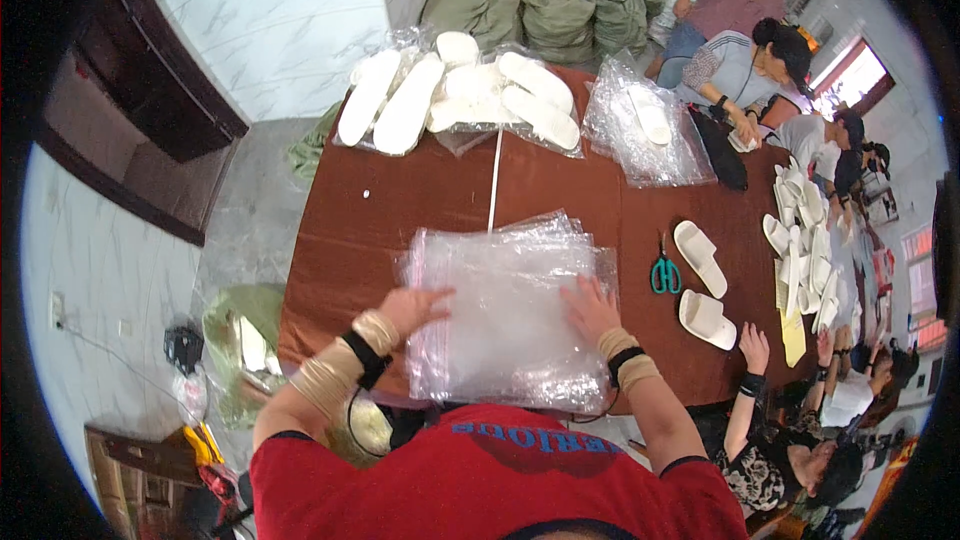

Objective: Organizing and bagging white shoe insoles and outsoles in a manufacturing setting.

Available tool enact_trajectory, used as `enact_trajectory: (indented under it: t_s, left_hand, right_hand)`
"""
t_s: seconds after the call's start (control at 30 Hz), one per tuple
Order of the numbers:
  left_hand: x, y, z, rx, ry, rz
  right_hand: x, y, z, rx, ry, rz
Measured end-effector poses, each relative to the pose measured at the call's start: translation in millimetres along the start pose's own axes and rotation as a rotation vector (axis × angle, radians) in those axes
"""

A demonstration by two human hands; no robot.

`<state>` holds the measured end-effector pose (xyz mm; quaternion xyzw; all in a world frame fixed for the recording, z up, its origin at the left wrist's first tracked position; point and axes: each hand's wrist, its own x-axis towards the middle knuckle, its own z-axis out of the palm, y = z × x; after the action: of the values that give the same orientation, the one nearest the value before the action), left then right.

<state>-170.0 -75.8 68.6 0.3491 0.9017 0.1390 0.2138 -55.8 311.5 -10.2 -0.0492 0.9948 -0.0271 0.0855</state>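
Observation:
A stack of clear plastic bags (508, 325) lies at the table's near edge, right in front of me. My left hand (412, 311) rests on the stack's left side, fingers stretched toward its middle. On the opposite side, my right hand (591, 306) lies with spread fingers on the bags' right edge. Neither hand grips anything. To the right of the stack are teal-handled scissors (665, 275) and two white slippers, one farther off (699, 258) and one nearer (707, 319).
White slippers in clear bags (405, 105) lie along the far side of the brown table (390, 210). More bags with a slipper (652, 118) sit at the far right. A slipper pile (800, 240) stands rightward, with several people around it. Green sacks (560, 5) stand behind.

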Motion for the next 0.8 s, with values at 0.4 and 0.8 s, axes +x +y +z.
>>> enact_trajectory:
  t_s: [0.4,0.8]
  left_hand:
    - [314.5,-48.7,-108.3,0.533,0.553,-0.009]
    - [378.0,-10.4,-132.9,0.423,1.013,0.369]
  right_hand:
    - [-7.1,-12.8,10.5,0.13,0.043,0.081]
    - [-5.7,-16.8,-0.6,0.187,-0.058,0.106]
